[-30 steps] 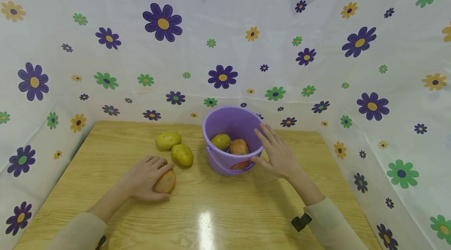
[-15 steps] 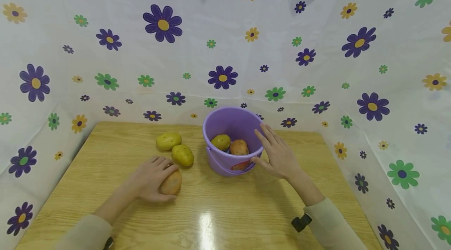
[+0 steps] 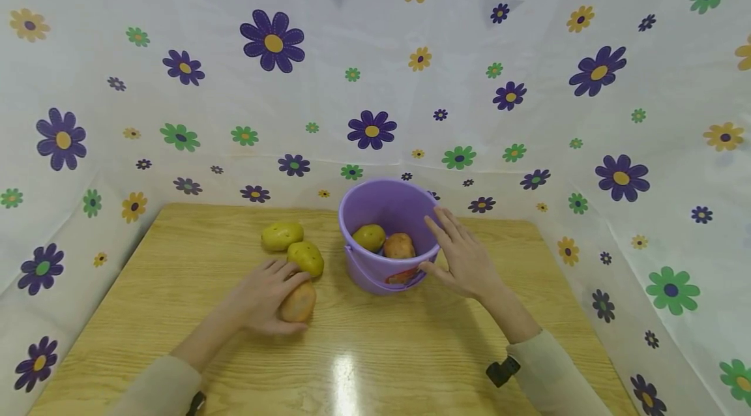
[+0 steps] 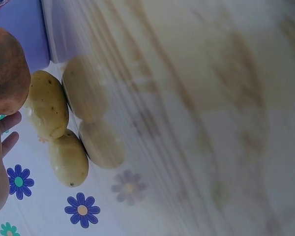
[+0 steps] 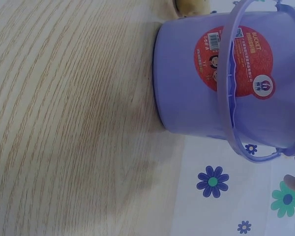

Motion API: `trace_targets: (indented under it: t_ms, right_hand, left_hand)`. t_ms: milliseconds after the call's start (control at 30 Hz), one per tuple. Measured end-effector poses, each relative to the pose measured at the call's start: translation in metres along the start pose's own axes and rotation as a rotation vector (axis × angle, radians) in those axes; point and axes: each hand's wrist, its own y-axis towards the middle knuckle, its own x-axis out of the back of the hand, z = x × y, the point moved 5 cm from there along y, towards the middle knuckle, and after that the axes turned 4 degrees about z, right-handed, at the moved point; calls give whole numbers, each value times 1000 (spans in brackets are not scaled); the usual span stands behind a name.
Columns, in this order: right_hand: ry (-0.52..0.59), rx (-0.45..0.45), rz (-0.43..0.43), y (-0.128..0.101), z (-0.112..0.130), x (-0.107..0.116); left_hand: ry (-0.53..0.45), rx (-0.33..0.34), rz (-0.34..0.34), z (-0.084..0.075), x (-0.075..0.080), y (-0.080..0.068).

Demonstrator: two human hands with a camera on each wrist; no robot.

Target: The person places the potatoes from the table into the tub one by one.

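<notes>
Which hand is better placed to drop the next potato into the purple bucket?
Left. The left hand already grips a brown potato on the table, close to the bucket; the right hand rests against the bucket's rim, apparently steadying it.

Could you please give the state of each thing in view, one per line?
Bucket: upright, open, handle down, two potatoes inside.
Brown potato: on the table, in the left hand's grip.
Two yellow potatoes: lying loose on the table, touching.
Left hand: curled round the brown potato.
Right hand: fingers straight, against the bucket.
</notes>
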Motion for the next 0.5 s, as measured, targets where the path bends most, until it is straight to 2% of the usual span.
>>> trace_targets:
  t_ms: [300, 500]
  right_hand:
    - [7, -10, 10, 0, -2, -3]
    - [6, -12, 8, -1, -2, -2]
  left_hand:
    - [-9, -15, -107, 1, 5, 8]
    - [-8, -12, -170, 2, 12, 20]
